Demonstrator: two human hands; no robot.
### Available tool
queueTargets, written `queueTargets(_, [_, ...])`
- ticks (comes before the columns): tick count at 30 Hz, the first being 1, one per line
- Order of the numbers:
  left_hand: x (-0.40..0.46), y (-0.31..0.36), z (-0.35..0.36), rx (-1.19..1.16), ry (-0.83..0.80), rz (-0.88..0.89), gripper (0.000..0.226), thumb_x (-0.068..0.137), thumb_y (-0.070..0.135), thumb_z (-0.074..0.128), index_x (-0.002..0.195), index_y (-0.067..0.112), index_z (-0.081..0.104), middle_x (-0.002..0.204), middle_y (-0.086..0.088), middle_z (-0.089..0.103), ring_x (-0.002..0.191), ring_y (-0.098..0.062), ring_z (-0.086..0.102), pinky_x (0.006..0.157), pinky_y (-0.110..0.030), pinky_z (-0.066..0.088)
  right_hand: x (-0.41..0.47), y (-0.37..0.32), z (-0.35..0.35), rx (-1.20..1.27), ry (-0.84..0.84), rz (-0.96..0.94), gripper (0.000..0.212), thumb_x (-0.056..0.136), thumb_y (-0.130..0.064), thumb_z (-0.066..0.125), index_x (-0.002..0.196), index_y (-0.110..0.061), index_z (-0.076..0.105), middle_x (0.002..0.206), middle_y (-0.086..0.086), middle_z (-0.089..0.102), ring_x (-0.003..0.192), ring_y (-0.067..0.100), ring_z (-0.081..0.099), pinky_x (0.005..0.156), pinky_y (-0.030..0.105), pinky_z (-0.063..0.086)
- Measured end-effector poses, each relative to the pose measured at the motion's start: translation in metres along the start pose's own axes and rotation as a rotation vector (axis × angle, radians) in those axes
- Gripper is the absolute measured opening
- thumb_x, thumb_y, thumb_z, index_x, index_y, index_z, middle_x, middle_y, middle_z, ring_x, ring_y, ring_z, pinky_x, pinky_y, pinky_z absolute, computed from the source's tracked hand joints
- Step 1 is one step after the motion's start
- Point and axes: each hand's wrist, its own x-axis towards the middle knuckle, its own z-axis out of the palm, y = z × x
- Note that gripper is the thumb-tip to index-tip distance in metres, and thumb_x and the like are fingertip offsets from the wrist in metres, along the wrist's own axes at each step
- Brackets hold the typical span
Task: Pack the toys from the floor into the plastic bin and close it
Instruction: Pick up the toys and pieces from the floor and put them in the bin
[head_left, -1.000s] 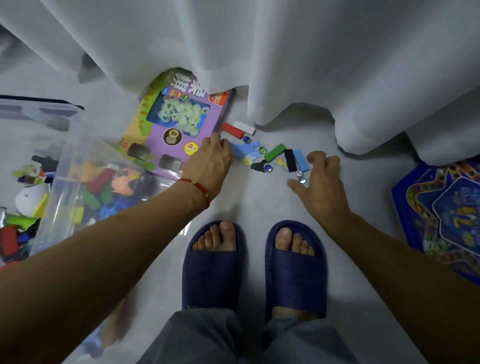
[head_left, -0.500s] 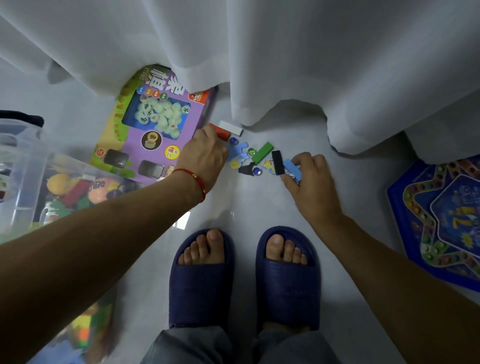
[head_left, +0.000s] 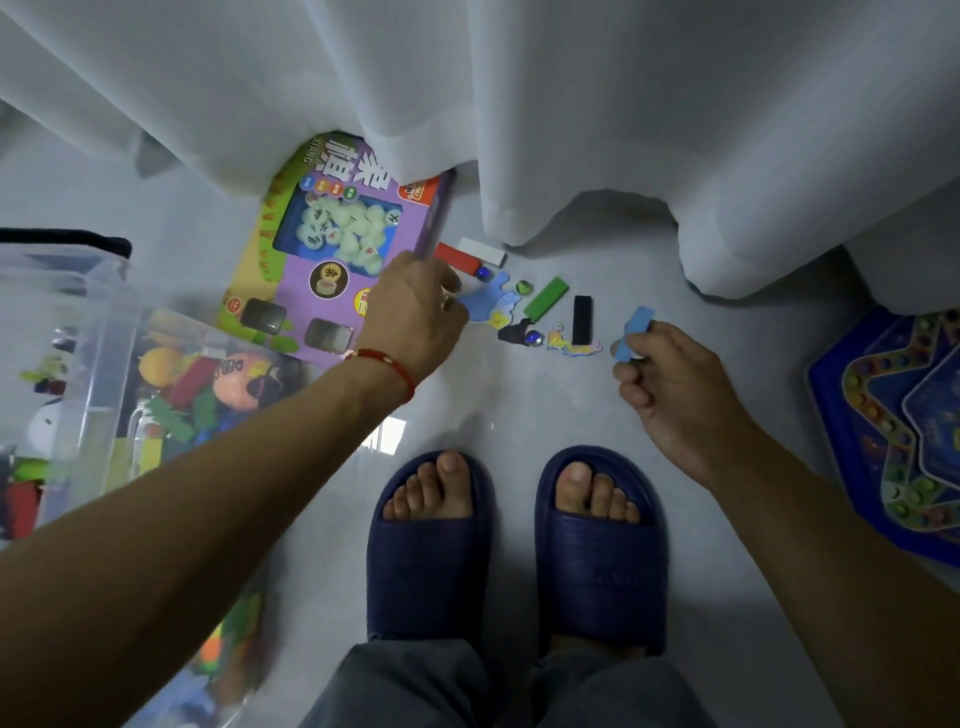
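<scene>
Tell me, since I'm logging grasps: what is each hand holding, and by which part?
The right hand pinches the light blue block by its lower end. The left hand reaches at the blue puzzle piece; any hold there cannot be told.

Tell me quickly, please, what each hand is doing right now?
Left hand: fingers curled down over the puzzle piece; a grip cannot be told.
Right hand: closed, holding the blue block off the floor.

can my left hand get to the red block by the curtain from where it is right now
Probably yes. The left hand is close beside the red block, nothing lies between them, and the curtain hem hangs behind the block, not over it.
</scene>
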Motion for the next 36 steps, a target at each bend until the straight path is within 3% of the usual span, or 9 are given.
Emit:
queueTargets(3, [-0.015,0.014,0.001,-0.967,-0.189,-0.444,0.020,0.095,0.004,0.053,0.090,0.007,0.072,0.088,-0.012,0.067,0.078,-0.022,0.064,0.072,-0.030,0.058,-0.008,-0.013,0.000,0.177,-0.155,0.090,0.017,0.090,-0.009,0.034,0.095,-0.012,0.050,0.084,0.006,0.051,0.060,0.014,0.047,0.042,0.020,0.031])
queueTargets(6, [-0.022,0.020,0.008,-1.260,-0.327,-0.627,0.026,0.089,-0.001,0.042,0.081,0.002,0.067,0.082,-0.013,0.064,0.074,-0.022,0.060,0.061,-0.028,0.053,-0.005,-0.021,0.005,0.153,-0.224,0.048,0.014,0.083,-0.024,0.044,0.088,-0.014,0.052,0.079,0.006,0.054,0.062,0.017,0.048,0.043,0.023,0.031])
queueTargets(10, [-0.021,0.018,0.026,-0.850,-0.364,-0.439,0.023,0.083,0.021,0.053,0.083,0.002,0.067,0.078,-0.009,0.060,0.067,-0.022,0.051,0.063,-0.033,0.046,0.008,-0.018,0.015,-0.517,0.044,-0.195,0.046,0.101,-0.045,0.049,0.068,-0.014,0.055,0.058,0.002,0.052,0.049,0.016,0.047,0.040,0.024,0.035])
queueTargets(14, [-0.024,0.016,0.043,-0.285,-0.254,0.085,0.022,0.086,0.029,0.066,0.103,0.018,0.059,0.099,0.000,0.064,0.084,-0.018,0.057,0.074,-0.030,0.048,0.017,0.000,0.012,-1.240,0.085,-0.518,0.027,0.103,-0.033,0.050,0.102,-0.010,0.065,0.086,0.006,0.069,0.077,0.021,0.065,0.063,0.026,0.041])
queueTargets(18, [-0.016,0.019,0.062,0.007,-0.171,0.357,0.044,0.089,0.038,0.066,0.122,0.015,0.048,0.106,-0.010,0.058,0.087,-0.024,0.055,0.076,-0.040,0.051,0.021,0.001,0.022,-1.557,0.005,-0.454,0.041,0.103,-0.035,0.050,0.136,-0.015,0.037,0.110,0.015,0.065,0.089,0.031,0.062,0.067,0.032,0.037])
queueTargets(24, [-0.010,0.024,0.071,0.023,-0.109,0.473,0.022,0.097,0.026,0.057,0.107,0.006,0.054,0.095,-0.015,0.059,0.077,-0.026,0.052,0.071,-0.045,0.051,0.033,-0.006,0.022,-1.712,-0.105,-0.312,0.090,0.088,-0.052,0.067,0.151,-0.017,0.013,0.127,0.018,0.060,0.107,0.038,0.063,0.087,0.045,0.050])
queueTargets(29, [-0.023,0.026,0.060,-0.291,-0.049,0.196,0.018,0.100,0.030,0.051,0.097,0.012,0.053,0.088,-0.003,0.058,0.071,-0.013,0.049,0.065,-0.023,0.041,0.039,-0.006,0.020,-1.738,-0.180,-0.376,0.065,0.089,-0.053,0.065,0.128,-0.017,0.027,0.111,0.018,0.063,0.089,0.037,0.064,0.077,0.048,0.056])
queueTargets(33, [-0.039,0.022,0.045,-0.850,-0.139,-0.377,0.025,0.100,0.035,0.047,0.089,0.014,0.057,0.076,-0.001,0.052,0.065,-0.019,0.047,0.057,-0.033,0.043,0.035,-0.004,0.021,-1.813,-0.166,-0.429,0.045,0.093,-0.039,0.060,0.111,-0.013,0.029,0.096,0.017,0.062,0.072,0.034,0.057,0.063,0.041,0.050])
queueTargets(36, [-0.050,0.020,0.036,-1.057,-0.171,-0.546,0.026,0.099,0.029,0.046,0.085,0.011,0.056,0.075,-0.007,0.047,0.062,-0.022,0.042,0.051,-0.031,0.041,0.031,0.003,0.026,-1.885,-0.122,-0.516,0.034,0.090,-0.028,0.055,0.110,-0.011,0.032,0.086,0.011,0.056,0.063,0.029,0.048,0.058,0.035,0.039])
